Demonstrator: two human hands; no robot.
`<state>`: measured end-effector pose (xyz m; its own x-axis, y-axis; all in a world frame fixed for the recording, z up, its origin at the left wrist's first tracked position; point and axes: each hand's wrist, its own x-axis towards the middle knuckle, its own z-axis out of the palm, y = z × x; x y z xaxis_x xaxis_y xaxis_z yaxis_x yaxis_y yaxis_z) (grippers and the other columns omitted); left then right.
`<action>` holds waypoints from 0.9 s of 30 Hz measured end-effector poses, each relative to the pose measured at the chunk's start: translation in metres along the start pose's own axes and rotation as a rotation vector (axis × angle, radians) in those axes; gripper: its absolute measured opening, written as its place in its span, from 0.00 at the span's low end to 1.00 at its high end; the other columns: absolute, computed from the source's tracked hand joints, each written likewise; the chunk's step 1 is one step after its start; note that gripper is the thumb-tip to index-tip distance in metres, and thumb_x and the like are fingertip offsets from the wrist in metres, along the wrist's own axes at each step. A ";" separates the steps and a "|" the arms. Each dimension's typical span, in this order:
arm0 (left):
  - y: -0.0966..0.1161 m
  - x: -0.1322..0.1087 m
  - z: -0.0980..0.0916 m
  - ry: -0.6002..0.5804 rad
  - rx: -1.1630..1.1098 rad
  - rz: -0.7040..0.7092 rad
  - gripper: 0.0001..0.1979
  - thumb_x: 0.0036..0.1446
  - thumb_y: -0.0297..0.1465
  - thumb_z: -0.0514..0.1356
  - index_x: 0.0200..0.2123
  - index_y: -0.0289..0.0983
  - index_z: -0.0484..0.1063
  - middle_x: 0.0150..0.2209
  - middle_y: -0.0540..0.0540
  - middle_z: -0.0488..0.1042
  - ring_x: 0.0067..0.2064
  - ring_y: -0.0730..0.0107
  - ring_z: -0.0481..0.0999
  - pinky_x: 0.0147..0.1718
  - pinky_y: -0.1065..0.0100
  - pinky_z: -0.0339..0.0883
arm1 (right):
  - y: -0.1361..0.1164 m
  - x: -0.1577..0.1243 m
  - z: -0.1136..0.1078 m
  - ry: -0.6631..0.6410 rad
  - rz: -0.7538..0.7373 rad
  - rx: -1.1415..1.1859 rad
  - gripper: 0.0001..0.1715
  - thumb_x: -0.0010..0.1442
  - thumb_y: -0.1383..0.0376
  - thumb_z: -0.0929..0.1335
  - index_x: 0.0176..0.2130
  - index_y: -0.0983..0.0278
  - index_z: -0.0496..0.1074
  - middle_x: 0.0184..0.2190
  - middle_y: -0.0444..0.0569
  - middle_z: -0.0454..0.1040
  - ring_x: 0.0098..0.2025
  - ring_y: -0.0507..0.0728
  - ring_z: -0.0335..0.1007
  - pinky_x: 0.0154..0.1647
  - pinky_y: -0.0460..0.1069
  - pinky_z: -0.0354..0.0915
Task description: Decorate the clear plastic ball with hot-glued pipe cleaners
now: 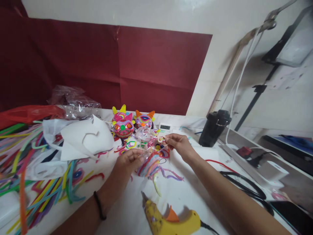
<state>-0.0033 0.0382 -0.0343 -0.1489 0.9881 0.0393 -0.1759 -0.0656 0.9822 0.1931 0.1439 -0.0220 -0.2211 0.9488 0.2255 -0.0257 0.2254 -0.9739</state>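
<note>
My left hand [130,160] is closed on the near side of a clear plastic ball [148,164], part of which is covered in striped pink, blue and orange pipe cleaners. Loose purple and yellow-green ends trail from it onto the table. At its upper right, my right hand [179,145] pinches a thin pale pipe cleaner [161,148] between thumb and fingers; its exact course is blurred. Just beyond lies another clear plastic piece [144,133] among small coloured bits. A yellow glue gun [171,223] with an orange trigger rests on the table nearest me.
Finished-looking animal heads [124,127] stand at the back beside a small digital clock [165,127]. Many loose pipe cleaners [51,192] and cut white paper [85,140] cover the left. Right of my arm are a black bottle [215,127], coiled black cable [244,184] and a phone [293,212].
</note>
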 end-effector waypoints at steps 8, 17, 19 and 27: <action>0.001 0.001 0.002 0.031 -0.023 -0.008 0.11 0.39 0.33 0.68 0.29 0.36 0.75 0.21 0.53 0.73 0.23 0.74 0.68 0.23 0.73 0.58 | -0.004 -0.008 -0.002 -0.022 0.008 -0.024 0.20 0.41 0.52 0.76 0.26 0.66 0.75 0.18 0.43 0.73 0.19 0.49 0.61 0.21 0.47 0.56; -0.003 0.002 0.001 0.050 0.009 -0.003 0.14 0.34 0.27 0.69 0.30 0.35 0.75 0.21 0.54 0.74 0.24 0.76 0.70 0.26 0.74 0.61 | -0.004 -0.019 -0.008 -0.032 0.008 -0.092 0.20 0.43 0.51 0.75 0.25 0.66 0.75 0.19 0.44 0.74 0.20 0.50 0.61 0.21 0.47 0.55; -0.004 0.003 0.001 0.055 0.037 0.001 0.13 0.35 0.27 0.68 0.30 0.35 0.75 0.19 0.55 0.73 0.22 0.77 0.68 0.23 0.74 0.59 | -0.003 -0.020 -0.009 -0.039 0.010 -0.110 0.20 0.43 0.52 0.75 0.26 0.66 0.75 0.19 0.45 0.74 0.20 0.50 0.62 0.21 0.47 0.55; -0.004 0.001 0.002 0.055 0.096 0.007 0.11 0.35 0.27 0.67 0.28 0.35 0.73 0.17 0.57 0.69 0.18 0.79 0.62 0.17 0.76 0.52 | -0.007 -0.031 -0.012 -0.081 0.008 -0.138 0.20 0.45 0.51 0.74 0.26 0.66 0.75 0.19 0.45 0.74 0.20 0.51 0.63 0.22 0.47 0.55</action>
<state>-0.0011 0.0397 -0.0384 -0.2038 0.9782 0.0385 -0.0810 -0.0560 0.9951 0.2114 0.1154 -0.0222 -0.2983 0.9312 0.2093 0.1095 0.2513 -0.9617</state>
